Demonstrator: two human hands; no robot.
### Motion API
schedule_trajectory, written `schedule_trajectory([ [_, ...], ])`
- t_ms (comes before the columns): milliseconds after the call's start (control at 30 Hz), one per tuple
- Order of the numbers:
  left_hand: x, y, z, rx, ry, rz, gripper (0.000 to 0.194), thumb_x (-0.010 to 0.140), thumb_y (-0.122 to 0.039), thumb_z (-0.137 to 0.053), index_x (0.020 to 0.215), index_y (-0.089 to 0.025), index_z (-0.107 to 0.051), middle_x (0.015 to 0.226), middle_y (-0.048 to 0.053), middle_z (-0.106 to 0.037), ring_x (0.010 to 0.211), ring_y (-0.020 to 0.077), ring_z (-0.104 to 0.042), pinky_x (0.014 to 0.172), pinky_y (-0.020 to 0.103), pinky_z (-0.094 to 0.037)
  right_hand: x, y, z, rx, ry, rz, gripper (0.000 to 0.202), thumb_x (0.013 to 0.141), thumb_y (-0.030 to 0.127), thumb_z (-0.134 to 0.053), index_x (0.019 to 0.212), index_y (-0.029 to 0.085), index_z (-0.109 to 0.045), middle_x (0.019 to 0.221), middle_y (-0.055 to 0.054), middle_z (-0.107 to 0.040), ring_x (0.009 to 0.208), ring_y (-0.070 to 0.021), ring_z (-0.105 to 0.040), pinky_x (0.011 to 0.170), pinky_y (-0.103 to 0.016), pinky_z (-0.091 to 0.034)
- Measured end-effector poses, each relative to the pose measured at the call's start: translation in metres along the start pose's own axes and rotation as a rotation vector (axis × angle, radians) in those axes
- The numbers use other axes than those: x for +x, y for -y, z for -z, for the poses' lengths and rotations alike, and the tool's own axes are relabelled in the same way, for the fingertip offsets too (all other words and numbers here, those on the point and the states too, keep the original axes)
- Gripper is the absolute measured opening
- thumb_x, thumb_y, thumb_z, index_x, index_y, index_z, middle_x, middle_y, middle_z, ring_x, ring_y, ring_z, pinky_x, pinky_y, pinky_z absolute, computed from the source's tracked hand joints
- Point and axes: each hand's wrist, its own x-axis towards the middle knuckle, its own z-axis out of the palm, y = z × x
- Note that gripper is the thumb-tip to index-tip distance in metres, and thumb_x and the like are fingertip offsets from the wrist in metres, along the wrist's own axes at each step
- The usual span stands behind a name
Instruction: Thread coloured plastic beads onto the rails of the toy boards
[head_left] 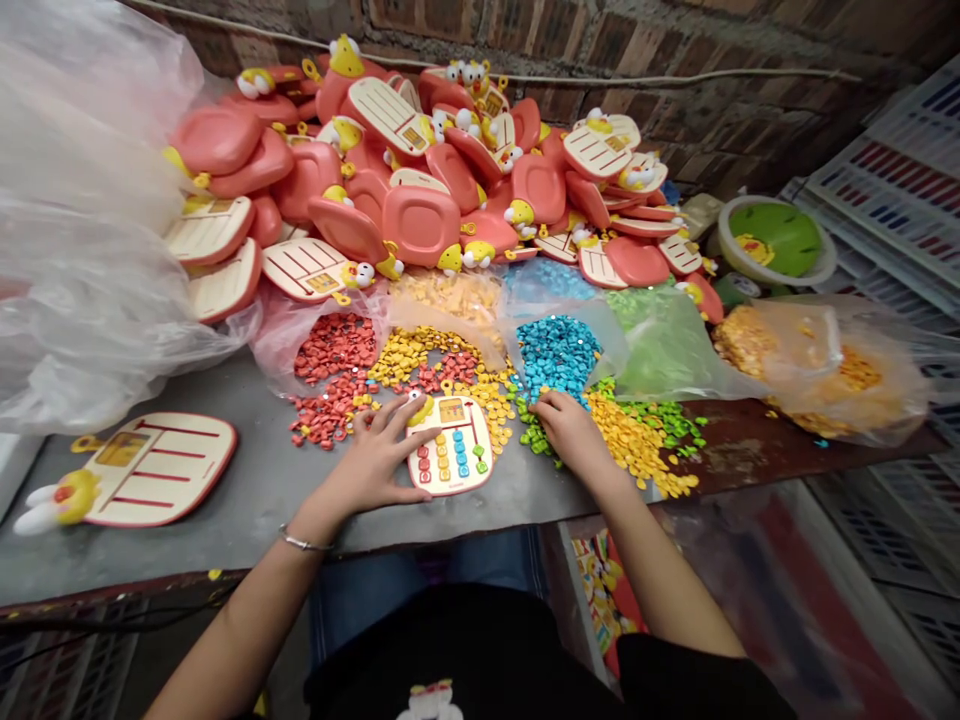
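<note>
In front of me a cream toy board (450,482) with a red rim and a yellow chicken head lies on the table. Rows of small red, yellow and blue pieces and a green one sit on its face. My left hand (379,458) holds the board at its left side, thumb at the lower edge and fingers spread toward the head. At the near edge of the blue pieces (559,352), beside green pieces (534,440), is my right hand (571,432). Its fingers are bent together, and whatever lies between the fingertips is hidden.
Red pieces (334,350) and yellow pieces (637,440) lie in loose heaps. Another toy board (161,470) rests at left. Behind, red-backed boards (420,225) are piled against a brick wall. Plastic bags (667,345), a bowl (776,240) and crates (900,170) stand around the table.
</note>
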Motion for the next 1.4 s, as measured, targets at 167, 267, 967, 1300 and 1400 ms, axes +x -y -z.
schedule_trajectory([
  [167, 0.000, 0.000, 0.000, 0.003, 0.006, 0.001, 0.079, 0.071, -0.071, -0.067, 0.139, -0.034, -0.052, 0.159, 0.013, -0.025, 0.139, 0.0420, -0.026, 0.103, 0.055, -0.020, 0.010, 0.016, -0.002, 0.136, -0.136, -0.004, 0.018, 0.095, 0.021, -0.052, 0.095, 0.021, -0.070, 0.094, -0.009, -0.070, 0.090, -0.0237, -0.063, 0.080, -0.036, -0.050],
  [267, 0.000, 0.000, 0.000, 0.015, 0.014, 0.004, 0.080, 0.071, -0.072, -0.067, 0.140, -0.034, -0.051, 0.159, 0.013, -0.026, 0.139, 0.0411, -0.025, 0.102, 0.055, -0.020, 0.028, 0.034, -0.012, 0.308, -0.164, 0.035, 0.018, 0.096, 0.022, -0.051, 0.096, 0.023, -0.069, 0.094, -0.006, -0.072, 0.089, -0.0214, -0.066, 0.081, -0.034, -0.051],
  [967, 0.000, 0.002, -0.002, 0.018, -0.021, -0.002, 0.080, 0.072, -0.071, -0.066, 0.141, -0.034, -0.050, 0.160, 0.013, -0.024, 0.140, 0.0408, -0.026, 0.102, 0.055, -0.020, 0.014, 0.010, -0.006, 0.014, -0.047, -0.060, 0.012, 0.089, 0.018, -0.059, 0.096, 0.016, -0.068, 0.095, -0.011, -0.065, 0.091, -0.0260, -0.057, 0.081, -0.037, -0.046],
  [1300, 0.000, 0.001, -0.001, 0.009, -0.010, 0.016, 0.079, 0.072, -0.070, -0.067, 0.141, -0.036, -0.050, 0.160, 0.010, -0.024, 0.139, 0.0408, -0.026, 0.103, 0.055, -0.020, 0.023, 0.022, -0.019, -0.168, 0.076, -0.011, 0.022, 0.089, 0.008, -0.047, 0.084, 0.019, -0.066, 0.094, -0.009, -0.061, 0.088, -0.0226, -0.053, 0.077, -0.030, -0.044],
  [1400, 0.000, 0.001, -0.001, 0.013, -0.006, 0.014, 0.079, 0.071, -0.070, -0.068, 0.140, -0.035, -0.051, 0.160, 0.011, -0.025, 0.139, 0.0407, -0.026, 0.102, 0.055, -0.020, 0.023, 0.020, -0.016, -0.146, 0.054, -0.009, 0.023, 0.088, 0.006, -0.045, 0.082, 0.019, -0.064, 0.091, -0.009, -0.060, 0.086, -0.0220, -0.053, 0.077, -0.030, -0.044],
])
